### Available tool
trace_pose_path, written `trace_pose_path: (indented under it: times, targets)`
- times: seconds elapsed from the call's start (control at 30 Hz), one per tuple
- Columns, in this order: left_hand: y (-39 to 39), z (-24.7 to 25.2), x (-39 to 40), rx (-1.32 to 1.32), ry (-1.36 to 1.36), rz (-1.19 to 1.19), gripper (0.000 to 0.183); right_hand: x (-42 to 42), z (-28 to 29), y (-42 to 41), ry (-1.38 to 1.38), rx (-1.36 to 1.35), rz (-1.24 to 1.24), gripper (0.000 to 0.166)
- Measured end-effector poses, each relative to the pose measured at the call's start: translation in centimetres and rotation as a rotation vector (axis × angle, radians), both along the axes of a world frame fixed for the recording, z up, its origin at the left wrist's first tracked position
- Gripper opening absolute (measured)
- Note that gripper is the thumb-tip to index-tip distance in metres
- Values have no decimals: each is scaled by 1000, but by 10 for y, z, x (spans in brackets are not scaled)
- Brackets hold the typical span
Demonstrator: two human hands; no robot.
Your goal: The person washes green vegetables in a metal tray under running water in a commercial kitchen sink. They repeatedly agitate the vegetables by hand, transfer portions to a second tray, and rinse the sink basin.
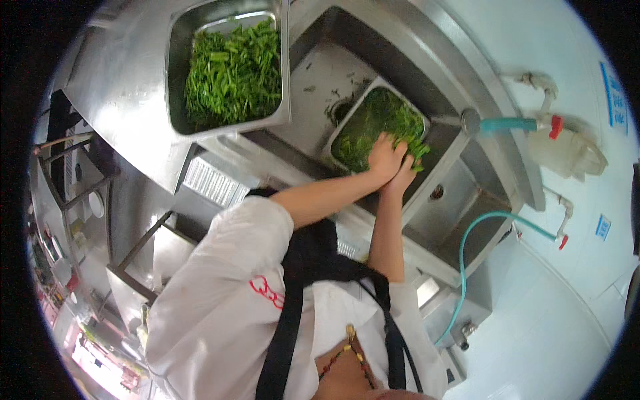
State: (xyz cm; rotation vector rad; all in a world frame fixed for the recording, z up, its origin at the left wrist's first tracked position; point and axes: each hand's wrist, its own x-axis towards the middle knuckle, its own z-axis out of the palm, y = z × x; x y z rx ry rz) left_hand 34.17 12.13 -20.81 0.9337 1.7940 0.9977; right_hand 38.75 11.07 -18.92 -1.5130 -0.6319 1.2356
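My left hand (pixel 385 159) and right hand (pixel 404 174) are pressed together at the near right corner of a stainless steel pan (pixel 350 116). Between them they grip a bunch of chopped leafy greens (pixel 416 148), some of it sticking out past the fingers. The fingertips are partly hidden by the greens and by each other. More greens (pixel 367 117) lie in water inside this pan, which sits tilted in the view within a steel sink basin (pixel 325 65). Up and to the left, a second steel pan (pixel 286 107) holds a heap of cut greens (pixel 232 75).
Leaf scraps lie around the drain (pixel 341 111). A smaller sink basin (pixel 452 210) adjoins on the right. A green hose (pixel 467 240) hangs from a red-handled wall tap (pixel 563 242); another red-handled tap (pixel 555 127) has a short green hose. A steel counter (pixel 120 75) extends left.
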Motion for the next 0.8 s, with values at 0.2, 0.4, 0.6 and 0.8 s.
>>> trace_pose_path:
  times: [0.2,0.4,0.6,0.8]
  targets:
    - [-1,98,-10,228,-288,178,32,11,52,6,-302,130,152,31]
    - [-7,73,-1,26,-244,160,32,-18,84,-2,-152,-95,123,34]
    - [2,129,-12,65,-317,67,35,16,87,0,-1389,131,547,31]
    - [-14,148,-12,150,-317,26,37,48,47,-3,-609,398,343,27]
